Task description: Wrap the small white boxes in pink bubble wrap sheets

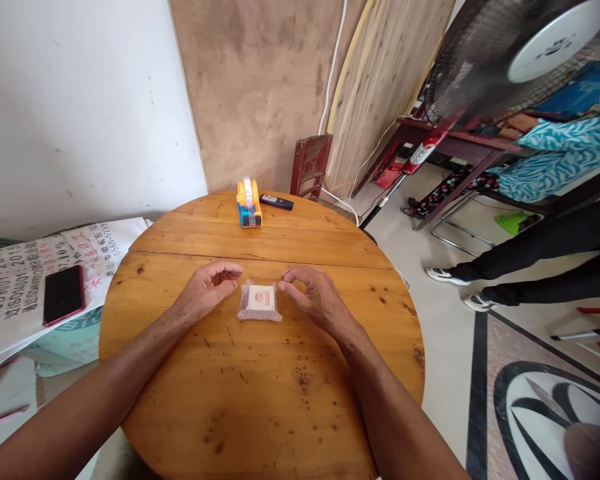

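A small white square box with red print (261,298), in a clear plastic wrapper, lies flat on the round wooden table (260,400). My left hand (211,287) is just to the left of the packet, fingers curved and apart from the thumb, holding nothing. On the other side, my right hand (314,292) is close to the packet's right edge, its fingers likewise curved with a gap to the thumb and nothing between them. Neither hand visibly touches the packet.
An orange and blue tape dispenser (249,203) and a black object (277,201) stand near the table's far edge. A phone (64,295) lies on printed sheets at left. A chair (310,167) is behind; a fan (510,60) and two people are at right.
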`<state>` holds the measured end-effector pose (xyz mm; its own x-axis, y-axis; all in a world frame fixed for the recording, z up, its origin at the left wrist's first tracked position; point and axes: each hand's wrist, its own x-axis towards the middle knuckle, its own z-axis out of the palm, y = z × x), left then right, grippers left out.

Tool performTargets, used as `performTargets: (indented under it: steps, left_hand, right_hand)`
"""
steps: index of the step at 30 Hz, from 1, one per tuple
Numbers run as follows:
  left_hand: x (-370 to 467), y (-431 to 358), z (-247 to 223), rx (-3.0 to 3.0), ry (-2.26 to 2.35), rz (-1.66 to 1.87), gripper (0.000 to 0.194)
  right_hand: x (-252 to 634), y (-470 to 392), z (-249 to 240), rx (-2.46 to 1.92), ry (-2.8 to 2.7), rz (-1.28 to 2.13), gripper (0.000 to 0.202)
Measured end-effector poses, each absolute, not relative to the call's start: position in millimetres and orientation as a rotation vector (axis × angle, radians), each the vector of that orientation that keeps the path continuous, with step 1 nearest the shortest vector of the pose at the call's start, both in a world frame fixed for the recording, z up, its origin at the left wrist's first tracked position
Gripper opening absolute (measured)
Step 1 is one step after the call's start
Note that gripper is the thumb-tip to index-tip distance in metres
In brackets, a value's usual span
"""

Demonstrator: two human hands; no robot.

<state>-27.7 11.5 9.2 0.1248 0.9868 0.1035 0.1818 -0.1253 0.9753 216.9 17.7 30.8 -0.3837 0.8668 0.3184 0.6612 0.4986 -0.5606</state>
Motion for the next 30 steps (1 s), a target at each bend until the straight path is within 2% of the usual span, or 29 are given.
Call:
performTargets:
  steps: [6, 13, 30]
  left_hand:
    - [-25.8, 5.6, 15.5, 1.619, 1.117, 0.992, 0.039]
    - [-24.3, 5.6, 15.4, 1.614, 1.064, 0.938, 0.04]
    - [-24.4, 6.4, 10.0, 1.68, 1.041, 0.899, 0.037]
  right_hand:
    - [212.5, 10.7, 40.5, -1.006, -2.203, 0.566, 0.009]
    - [209.2, 8.0, 39.5, -0.913, -2.262, 0.55, 0.007]
    - [205.9, 7.9, 32.4, -0.928, -2.334, 0.475, 0.008]
